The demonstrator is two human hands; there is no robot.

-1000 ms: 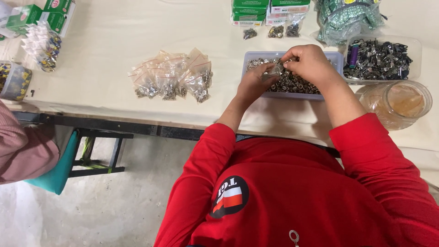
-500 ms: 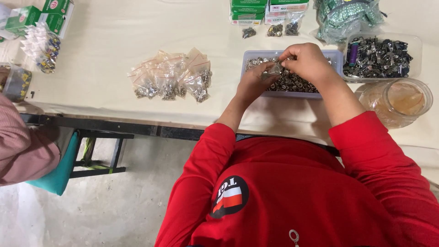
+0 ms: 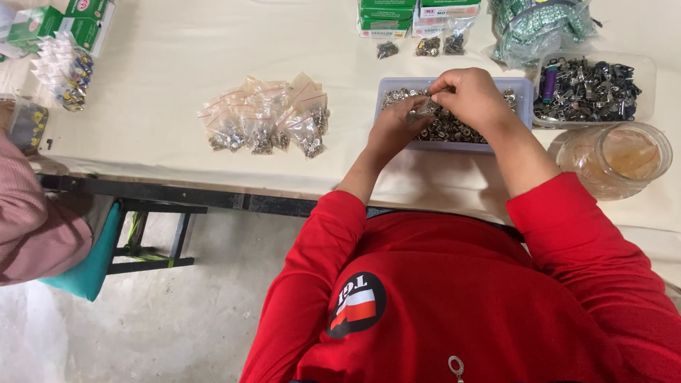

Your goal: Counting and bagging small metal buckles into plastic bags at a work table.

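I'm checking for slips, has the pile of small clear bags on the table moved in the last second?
No. The pile of small clear bags lies at the same spot left of the grey tray, equally far from the table edge.

1. A tray (image 3: 526, 86) of small metal fasteners (image 3: 454, 129) sits on the table (image 3: 163, 64) before the person.
2. Both hands meet above that tray, the left hand (image 3: 394, 129) just left of the right hand (image 3: 474, 98), with what seems a small bag (image 3: 425, 108) pinched between them.
3. A pile of filled bags (image 3: 266, 120) lies well left of the tray.
4. A second tray (image 3: 644, 67) of clips lies just right of it, with a jar (image 3: 616, 159) nearer the table edge.
5. Boxes (image 3: 386, 14) stand behind the tray, at the far edge.
6. Another person's sleeve (image 3: 35, 227) shows at the far left.
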